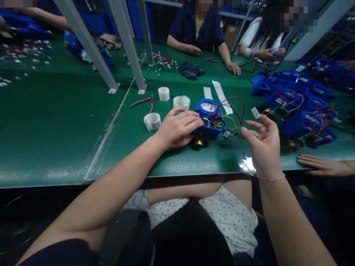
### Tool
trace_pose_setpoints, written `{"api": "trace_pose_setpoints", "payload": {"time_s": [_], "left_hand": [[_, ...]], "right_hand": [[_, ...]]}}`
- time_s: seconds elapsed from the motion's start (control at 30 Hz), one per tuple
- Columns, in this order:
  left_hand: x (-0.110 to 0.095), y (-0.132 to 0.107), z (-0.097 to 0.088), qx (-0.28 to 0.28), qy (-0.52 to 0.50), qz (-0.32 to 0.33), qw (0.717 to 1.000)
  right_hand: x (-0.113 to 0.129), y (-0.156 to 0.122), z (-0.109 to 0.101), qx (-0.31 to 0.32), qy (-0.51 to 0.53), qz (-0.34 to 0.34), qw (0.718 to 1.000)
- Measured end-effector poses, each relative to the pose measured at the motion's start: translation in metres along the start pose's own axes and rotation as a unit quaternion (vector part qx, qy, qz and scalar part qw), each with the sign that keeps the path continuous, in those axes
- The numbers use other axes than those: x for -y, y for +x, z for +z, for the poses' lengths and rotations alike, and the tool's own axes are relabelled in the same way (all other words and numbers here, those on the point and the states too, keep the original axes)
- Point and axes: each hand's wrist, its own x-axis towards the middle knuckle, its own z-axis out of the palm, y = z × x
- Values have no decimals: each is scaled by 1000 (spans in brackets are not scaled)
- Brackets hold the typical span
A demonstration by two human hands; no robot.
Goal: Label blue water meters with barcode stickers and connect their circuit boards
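Note:
A blue water-meter housing (208, 117) with a round dial and a brass fitting (198, 143) underneath sits near the front edge of the green table (61, 122). My left hand (177, 127) rests on its left side, fingers curled round the casing. Red, yellow and green wires run from it to a small green circuit board (233, 133). My right hand (263, 144) is beside that board, thumb and forefinger pinching its right end, other fingers spread. A small white label (255, 112) shows just above that hand.
Three rolls of white tape (164, 94) and red-handled pliers (144, 102) lie left of the meter, white label strips (222, 96) behind it. A heap of blue meters (296, 103) fills the right. Another person's hand (318, 165) rests at the table edge; two people sit opposite. Grey frame legs (91, 48) stand at left.

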Motion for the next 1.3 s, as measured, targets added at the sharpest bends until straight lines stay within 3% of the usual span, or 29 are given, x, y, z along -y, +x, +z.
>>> {"api": "trace_pose_setpoints", "payload": {"time_s": [0.13,0.27,0.4,0.53,0.73,1.3], "left_hand": [[-15,-3,-16,-20,-47,7,999],[-31,-7,-31,-53,-121,-5,991],[-33,-7,-35,-125,-201,-21,971],[-31,-5,-35,-141,-233,-36,962],[-33,-6,-38,-140,-231,-63,961],[-34,-4,-36,-160,-226,-39,960]], "right_hand": [[11,-16,2,-30,-6,-17,999],[38,-44,10,-53,4,-44,998],[73,-71,26,24,58,-32,998],[93,-77,43,63,-27,-76,995],[95,-66,55,44,-146,-147,977],[93,-62,64,12,-107,-122,987]]}}
